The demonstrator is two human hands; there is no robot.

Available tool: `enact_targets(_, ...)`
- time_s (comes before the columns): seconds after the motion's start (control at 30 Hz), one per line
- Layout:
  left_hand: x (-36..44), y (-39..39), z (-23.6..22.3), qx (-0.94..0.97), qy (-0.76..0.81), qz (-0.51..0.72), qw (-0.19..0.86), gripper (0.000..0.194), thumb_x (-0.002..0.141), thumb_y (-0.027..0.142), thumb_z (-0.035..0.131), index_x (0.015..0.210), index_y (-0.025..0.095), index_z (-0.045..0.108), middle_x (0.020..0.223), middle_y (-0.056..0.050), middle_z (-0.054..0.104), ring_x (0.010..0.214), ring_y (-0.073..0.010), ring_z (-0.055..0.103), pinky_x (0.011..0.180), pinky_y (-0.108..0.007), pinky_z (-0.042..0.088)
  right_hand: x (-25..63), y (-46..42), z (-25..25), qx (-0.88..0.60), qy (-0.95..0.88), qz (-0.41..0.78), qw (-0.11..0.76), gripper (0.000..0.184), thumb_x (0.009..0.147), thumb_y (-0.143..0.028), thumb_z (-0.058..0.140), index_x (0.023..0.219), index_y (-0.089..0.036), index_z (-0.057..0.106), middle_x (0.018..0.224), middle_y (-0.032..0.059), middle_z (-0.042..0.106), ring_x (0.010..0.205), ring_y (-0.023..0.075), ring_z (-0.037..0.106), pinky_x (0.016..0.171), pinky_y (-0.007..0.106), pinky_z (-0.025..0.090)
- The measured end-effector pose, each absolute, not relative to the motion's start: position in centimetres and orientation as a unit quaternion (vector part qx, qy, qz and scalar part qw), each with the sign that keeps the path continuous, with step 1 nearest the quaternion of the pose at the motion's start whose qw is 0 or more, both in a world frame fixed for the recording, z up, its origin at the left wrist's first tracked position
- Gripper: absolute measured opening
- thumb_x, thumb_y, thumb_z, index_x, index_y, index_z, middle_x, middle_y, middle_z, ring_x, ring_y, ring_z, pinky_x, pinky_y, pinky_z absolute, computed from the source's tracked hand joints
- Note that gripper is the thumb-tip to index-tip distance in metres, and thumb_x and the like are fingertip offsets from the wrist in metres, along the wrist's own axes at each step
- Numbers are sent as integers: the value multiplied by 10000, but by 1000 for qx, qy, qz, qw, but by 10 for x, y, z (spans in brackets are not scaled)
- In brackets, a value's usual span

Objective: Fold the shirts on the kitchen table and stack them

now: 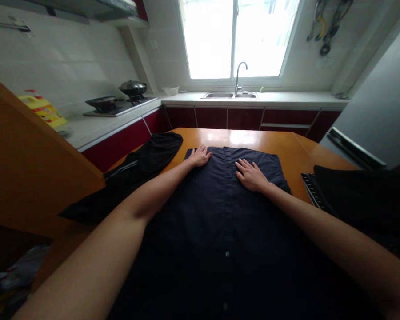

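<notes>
A dark navy button-up shirt (200, 222) lies spread over the wooden table (246, 137), its button strip running down the middle with a few pale buttons showing. Near the shirt's far left corner, my left hand (200, 156) rests flat on the cloth, fingers apart. My right hand (251, 174) lies palm down on the far right part of the shirt, fingers spread. Neither hand grips anything. The shirt's near part is dark and hard to make out.
Left of the shirt lies a crumpled black garment (153, 153). Dark folded cloth (360, 195) is on the table's right side. Beyond stand a counter with a sink (216, 95), a stove (120, 106) with pans, and a yellow jug (43, 109). A fridge (380, 98) is at right.
</notes>
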State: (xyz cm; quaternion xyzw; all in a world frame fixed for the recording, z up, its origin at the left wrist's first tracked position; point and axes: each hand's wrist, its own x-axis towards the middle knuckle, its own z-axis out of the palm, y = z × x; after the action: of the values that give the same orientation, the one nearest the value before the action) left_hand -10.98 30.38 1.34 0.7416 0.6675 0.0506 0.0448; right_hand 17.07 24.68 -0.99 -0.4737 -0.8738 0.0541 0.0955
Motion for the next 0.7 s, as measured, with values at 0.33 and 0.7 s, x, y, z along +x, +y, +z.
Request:
enact_targets(0.33,-79,261,-9,769,636,44,42,758,1011,606,171,1596,129,241,1674,-90,150,1552,-251,109,1241,-481,113,170,246,-10,-476,-874,39,87,617,1023,-436,290,1569,-154,333,1655,103,236,1532,261,197,1225,535,166)
enact_targets(0.7,-96,270,3,777,626,45,42,694,1016,587,203,1586,199,283,1668,-72,201,1548,-257,129,1231,-487,134,168,245,-8,-489,-867,46,86,610,1021,-447,301,1570,-183,335,1658,78,235,1533,234,196,1229,511,159)
